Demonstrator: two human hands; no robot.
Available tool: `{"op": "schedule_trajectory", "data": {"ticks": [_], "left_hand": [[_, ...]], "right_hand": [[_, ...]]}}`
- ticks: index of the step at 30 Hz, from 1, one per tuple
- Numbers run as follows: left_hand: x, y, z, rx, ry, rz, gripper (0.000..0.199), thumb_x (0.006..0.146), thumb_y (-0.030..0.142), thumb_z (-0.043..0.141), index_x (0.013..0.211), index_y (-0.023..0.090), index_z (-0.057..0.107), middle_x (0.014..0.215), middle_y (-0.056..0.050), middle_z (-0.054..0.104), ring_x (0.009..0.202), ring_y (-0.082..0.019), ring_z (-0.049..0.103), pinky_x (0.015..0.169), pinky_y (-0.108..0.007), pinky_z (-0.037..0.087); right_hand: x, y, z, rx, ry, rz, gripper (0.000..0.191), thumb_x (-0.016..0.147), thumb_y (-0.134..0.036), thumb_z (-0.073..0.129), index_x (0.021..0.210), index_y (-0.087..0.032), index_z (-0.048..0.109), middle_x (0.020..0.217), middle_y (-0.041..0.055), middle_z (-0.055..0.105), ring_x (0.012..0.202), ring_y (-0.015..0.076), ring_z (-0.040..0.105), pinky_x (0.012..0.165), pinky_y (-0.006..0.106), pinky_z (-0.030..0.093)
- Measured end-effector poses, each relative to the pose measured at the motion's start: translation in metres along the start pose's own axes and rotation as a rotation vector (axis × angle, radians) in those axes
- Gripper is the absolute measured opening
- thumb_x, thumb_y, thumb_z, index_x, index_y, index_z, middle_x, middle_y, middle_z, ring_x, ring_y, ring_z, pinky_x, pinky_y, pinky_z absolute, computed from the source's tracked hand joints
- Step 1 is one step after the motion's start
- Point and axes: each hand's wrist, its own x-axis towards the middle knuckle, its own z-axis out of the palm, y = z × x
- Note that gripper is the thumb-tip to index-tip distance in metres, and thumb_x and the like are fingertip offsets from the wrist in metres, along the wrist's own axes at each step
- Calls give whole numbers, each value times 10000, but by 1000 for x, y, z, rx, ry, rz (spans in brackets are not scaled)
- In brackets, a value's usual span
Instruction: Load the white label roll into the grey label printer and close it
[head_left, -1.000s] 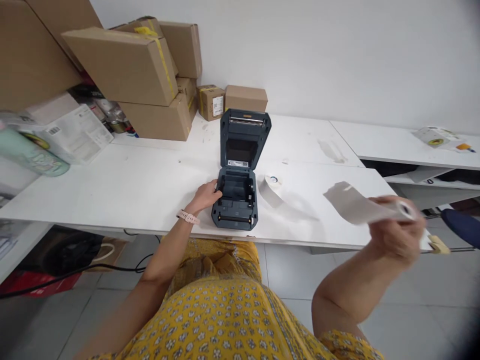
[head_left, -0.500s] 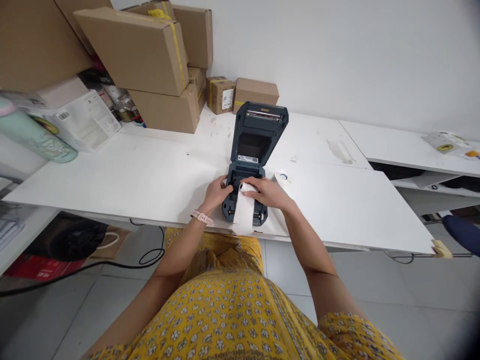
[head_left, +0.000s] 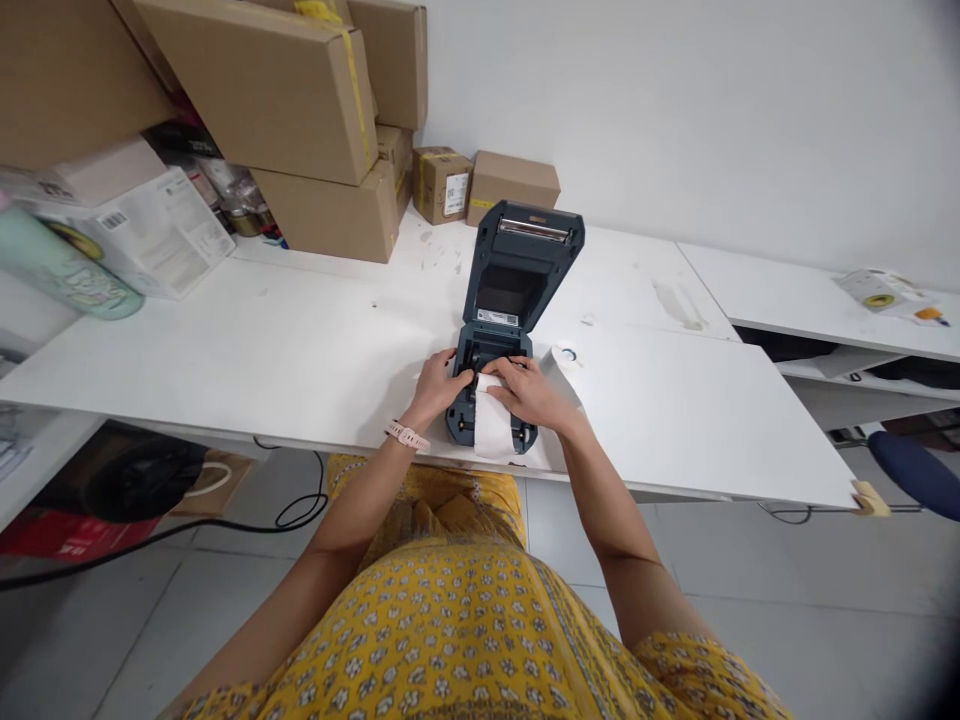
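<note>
A dark label printer (head_left: 517, 285) stands on the white table with its lid raised. My right hand (head_left: 529, 392) is closed on a small white paper roll (head_left: 489, 382) over the printer's open bay. From this roll a loose strip of paper hangs down across the printer's front edge. My left hand (head_left: 439, 385) grips the printer's left side, the thumb on the inner edge and the fingers along the outside. Behind my right hand, a second white roll (head_left: 562, 356) lies on the table to the right of the printer.
Cardboard boxes (head_left: 315, 95) are stacked at the back left. Smaller boxes (head_left: 514, 185) stand against the wall behind the printer. A pale green bottle (head_left: 67, 265) and a white carton (head_left: 161, 230) are at the left. The table's front edge (head_left: 300, 437) runs close to my body.
My right hand has lowered the paper roll slightly into the printer's bay, and the roll now lies more level. My left thumb has moved a little further inward.
</note>
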Motion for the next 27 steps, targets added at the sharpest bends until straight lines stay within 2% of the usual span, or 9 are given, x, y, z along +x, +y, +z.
{"op": "schedule_trajectory", "data": {"ticks": [8, 14, 17, 20, 22, 23, 25, 27], "left_hand": [[-2, -2, 0, -165, -27, -23, 549, 839, 303, 647, 1358, 137, 582, 1389, -146, 649, 1212, -268, 635, 1042, -398, 500], [-1, -6, 3, -274, -46, -37, 553, 835, 287, 658, 1359, 136, 562, 1392, -141, 640, 1196, -245, 637, 1022, -362, 504], [-4, -4, 1, -246, -44, -31, 559, 847, 290, 661, 1373, 143, 548, 1393, -144, 635, 1199, -249, 632, 1019, -370, 504], [-13, 4, -3, -96, 89, 99, 514, 880, 288, 648, 1367, 152, 551, 1405, -150, 614, 1262, -265, 580, 1049, -397, 480], [-19, 13, -7, 25, 169, 260, 338, 933, 284, 596, 1251, 174, 629, 1328, -122, 657, 1263, -252, 563, 1080, -392, 448], [-21, 18, -8, 85, 160, 333, 251, 957, 281, 569, 1167, 187, 669, 1257, -103, 692, 1236, -244, 572, 1086, -387, 435], [-24, 26, -10, 206, 69, 420, 187, 978, 277, 558, 1047, 204, 716, 1125, -77, 744, 1161, -243, 605, 1073, -393, 425], [-24, 31, -10, 321, -13, 449, 179, 970, 266, 584, 1043, 211, 738, 1091, -68, 768, 1127, -257, 621, 1056, -418, 417]], "right_hand": [[-2, -2, 3, 51, 60, 22, 233, 1024, -288, 461, 1230, -259, 565, 1218, 87, 742, 1169, 294, 674, 1180, 545, 331], [-7, -4, 9, 70, 107, 38, 298, 1025, -262, 435, 1270, -245, 604, 1203, 85, 755, 1174, 284, 686, 1230, 567, 295], [-7, -2, 11, 61, 107, 29, 355, 1034, -241, 385, 1312, -255, 606, 1255, 79, 746, 1204, 275, 678, 1246, 579, 282], [-7, -1, 11, 51, 105, 24, 383, 1033, -230, 376, 1335, -254, 611, 1279, 71, 742, 1222, 264, 671, 1258, 566, 284], [-6, 0, 11, 44, 98, 16, 387, 1026, -214, 388, 1335, -245, 619, 1276, 72, 746, 1206, 261, 678, 1264, 554, 285], [-5, 0, 11, 38, 95, 12, 386, 1022, -204, 394, 1330, -244, 624, 1269, 70, 749, 1190, 260, 686, 1264, 553, 287], [-5, 1, 12, 23, 99, 10, 372, 1018, -189, 408, 1306, -239, 638, 1251, 70, 757, 1165, 258, 698, 1261, 555, 299], [-4, 1, 12, 7, 114, 11, 348, 1017, -184, 421, 1277, -220, 649, 1241, 79, 760, 1160, 256, 703, 1257, 557, 314]]}}
